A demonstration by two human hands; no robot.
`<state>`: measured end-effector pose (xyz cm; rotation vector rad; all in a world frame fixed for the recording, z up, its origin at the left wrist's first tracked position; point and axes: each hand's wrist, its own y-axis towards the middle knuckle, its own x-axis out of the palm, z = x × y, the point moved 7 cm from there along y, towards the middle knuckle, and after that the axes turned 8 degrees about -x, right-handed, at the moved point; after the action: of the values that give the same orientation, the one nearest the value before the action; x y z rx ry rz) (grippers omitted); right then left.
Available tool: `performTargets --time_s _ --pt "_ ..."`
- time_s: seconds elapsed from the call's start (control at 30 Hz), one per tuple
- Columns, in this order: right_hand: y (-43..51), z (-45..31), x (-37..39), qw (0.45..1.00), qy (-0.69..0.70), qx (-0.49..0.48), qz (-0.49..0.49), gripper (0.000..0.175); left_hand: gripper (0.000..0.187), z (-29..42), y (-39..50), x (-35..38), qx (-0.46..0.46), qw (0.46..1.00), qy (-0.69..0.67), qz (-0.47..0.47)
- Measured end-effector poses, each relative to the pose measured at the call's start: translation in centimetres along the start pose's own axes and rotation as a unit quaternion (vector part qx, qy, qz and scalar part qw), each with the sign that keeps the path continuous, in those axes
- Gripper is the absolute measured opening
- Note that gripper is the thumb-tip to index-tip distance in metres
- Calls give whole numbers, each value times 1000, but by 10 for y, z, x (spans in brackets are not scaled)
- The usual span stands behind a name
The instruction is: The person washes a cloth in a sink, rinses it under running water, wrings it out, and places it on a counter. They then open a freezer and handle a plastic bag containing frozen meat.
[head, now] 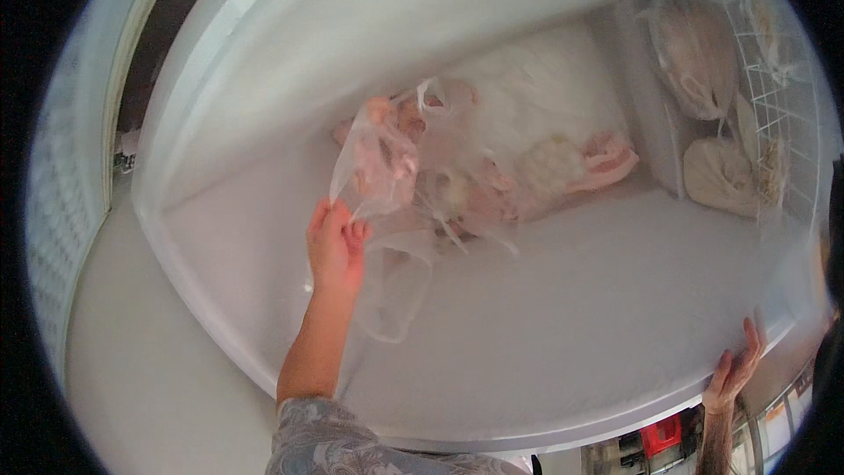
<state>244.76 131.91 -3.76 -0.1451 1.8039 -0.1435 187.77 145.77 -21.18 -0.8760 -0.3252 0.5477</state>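
Note:
My left hand (333,244) pinches the edge of a translucent plastic bag (376,171) inside a white chest freezer. Pale pink pieces, seemingly raw meat, show through the film. Loose bag handles (399,290) hang beside my left wrist. Near the bag, on the raised step, lie more bagged pieces (461,198), blurred by plastic. To their right are a whitish bagged lump (554,161) and a slab of raw meat (606,158) with pink and pale layers. My right hand (735,366) is at the freezer's front rim (593,425), fingers apart, holding nothing.
A large bagged item (695,53) and a tied bag (719,171) with pale contents lie at the freezer's right end. Beside them is a white wire basket (768,99) with bags inside. A red object (661,434) stands outside, below the rim.

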Motion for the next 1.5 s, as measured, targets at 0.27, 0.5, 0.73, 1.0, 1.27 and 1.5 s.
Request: performTargets --time_s 0.27,0.5,0.73,1.0,1.27,1.5 --pt "7 -9 -1 1000 -9 -13 -3 47 15 -11 -115 10 -20 973 179 -147" --pt "7 -11 -1 1000 12 -10 17 48 13 -55 -119 19 -176 955 99 -216" --pt "4 -9 0 1000 -5 -10 17 49 12 -64 -127 31 -131 947 179 -230" --pt "8 -12 -1 1000 1 -20 7 49 12 21 -120 40 217 855 429 -195" --pt "6 -10 -1 1000 -8 -18 -6 48 14 21 -66 -3 23 991 125 -34" --pt "7 -10 -2 1000 -8 -23 -3 47 13 27 -20 26 10 987 147 -64"
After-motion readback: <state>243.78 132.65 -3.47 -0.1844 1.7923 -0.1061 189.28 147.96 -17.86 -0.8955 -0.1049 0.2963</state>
